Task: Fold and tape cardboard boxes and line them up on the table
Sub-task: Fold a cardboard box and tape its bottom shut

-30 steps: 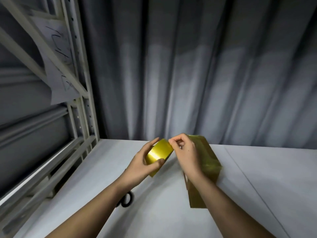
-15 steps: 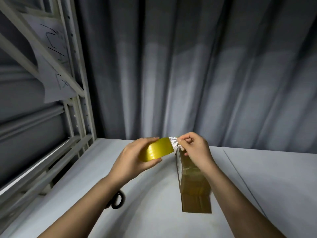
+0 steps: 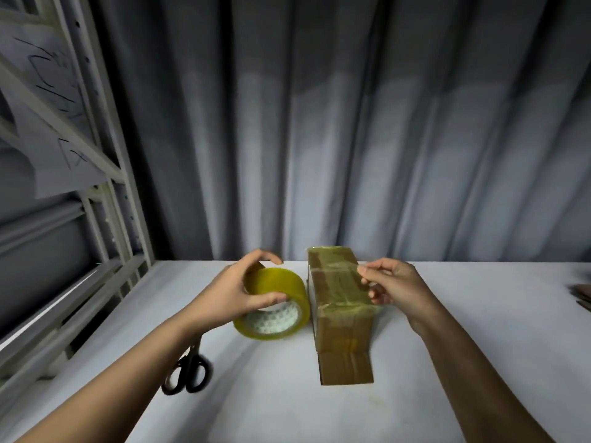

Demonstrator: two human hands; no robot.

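Observation:
A brown cardboard box (image 3: 343, 330), wrapped with bands of clear tape, lies on the white table (image 3: 463, 330) with its long side pointing away from me. Just left of it, a yellowish roll of packing tape (image 3: 281, 310) sits tilted against the table, and my left hand (image 3: 235, 292) grips the roll from above with the thumb over its core. My right hand (image 3: 395, 289) hovers over the box's right edge and pinches the free end of a clear strip stretched across the box top from the roll.
Black-handled scissors (image 3: 188, 374) lie on the table under my left forearm. A grey metal rack (image 3: 105, 174) with paper sheets stands on the left. A grey curtain (image 3: 351, 123) hangs behind the table. Flat brown cardboard (image 3: 582, 295) shows at the right edge.
Both hands came down from in front of me. The roll now rests beside the box, and my right hand has drawn the tape end rightward across the box top.

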